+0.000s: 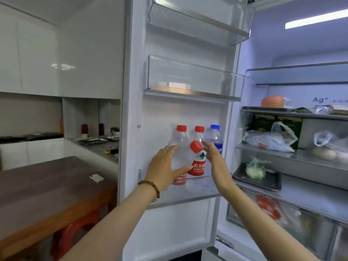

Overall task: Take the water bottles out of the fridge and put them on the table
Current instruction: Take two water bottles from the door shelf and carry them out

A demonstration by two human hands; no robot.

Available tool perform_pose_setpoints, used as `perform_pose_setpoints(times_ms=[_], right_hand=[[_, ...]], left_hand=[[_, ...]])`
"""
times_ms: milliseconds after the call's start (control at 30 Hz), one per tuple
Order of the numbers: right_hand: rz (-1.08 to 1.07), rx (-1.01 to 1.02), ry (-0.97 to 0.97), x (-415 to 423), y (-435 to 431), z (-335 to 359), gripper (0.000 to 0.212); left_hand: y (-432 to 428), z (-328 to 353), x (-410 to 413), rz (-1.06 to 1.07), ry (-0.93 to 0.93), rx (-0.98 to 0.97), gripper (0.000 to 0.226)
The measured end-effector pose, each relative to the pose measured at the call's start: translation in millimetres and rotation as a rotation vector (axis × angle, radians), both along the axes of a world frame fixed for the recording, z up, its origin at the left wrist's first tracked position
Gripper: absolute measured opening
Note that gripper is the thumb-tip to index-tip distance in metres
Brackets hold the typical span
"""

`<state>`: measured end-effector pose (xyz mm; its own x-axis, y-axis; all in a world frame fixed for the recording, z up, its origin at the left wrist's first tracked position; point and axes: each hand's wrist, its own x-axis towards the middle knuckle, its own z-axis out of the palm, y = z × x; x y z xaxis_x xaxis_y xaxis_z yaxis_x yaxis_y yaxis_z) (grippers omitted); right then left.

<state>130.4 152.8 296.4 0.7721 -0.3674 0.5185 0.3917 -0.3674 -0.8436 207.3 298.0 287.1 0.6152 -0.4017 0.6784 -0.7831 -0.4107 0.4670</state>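
both my hands are spread open and reaching into the lowest door shelf (199,193) of the open fridge door, gripping nothing yet: my left hand (165,166) lies against the left red-capped bottle (180,136), and my right hand (216,162) is coming in from the right, just beside the small red-labelled bottle (198,161) at the front, which stands tilted to the left, and in front of the blue-capped bottle (214,137) near the shelf's right end. another red-capped bottle (199,133) stands behind, between the other two. the four are crowded together, so i judge the main risk is knocking: the tilted front bottle looks ready to topple if a finger nudges it, and it could slide over the low front rail and fall to the floor. trying to gather several at once with open palms could let a smooth bottle slip, more so if they are cold and wet. the tabletop (47,185) is off to my left, near the door, with a small card at its right side, so a hurried swing could clip its corner
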Motion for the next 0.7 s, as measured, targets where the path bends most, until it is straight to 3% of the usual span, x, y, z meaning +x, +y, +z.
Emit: perform_pose_setpoints(times_ms=[67, 367, 533, 700], right_hand=[[0.022, -0.020, -0.025, 18.2, -2.3, 13.8, 0.061], [0.145, -0.138, 0.016, 79.6, 3.1, 53.5, 0.047], [0.148, -0.170, -0.083, 89.4, 4.8, 44.8, 0.036], [0.177, -0.075, -0.185, 83.9, 10.9, 27.2, 0.036]], left_hand=[[-1.4, 1.8, 1.9, -0.022, -0.011, -0.016, 0.069], [22.3, 26.2, 19.5, 0.051, 0.238, -0.363, 0.041], [19.2, 37.0, 15.4, -0.036, 0.234, -0.395, 0.020], [11.4, 38.3, 12.5, -0.014, 0.177, -0.505, 0.025]])
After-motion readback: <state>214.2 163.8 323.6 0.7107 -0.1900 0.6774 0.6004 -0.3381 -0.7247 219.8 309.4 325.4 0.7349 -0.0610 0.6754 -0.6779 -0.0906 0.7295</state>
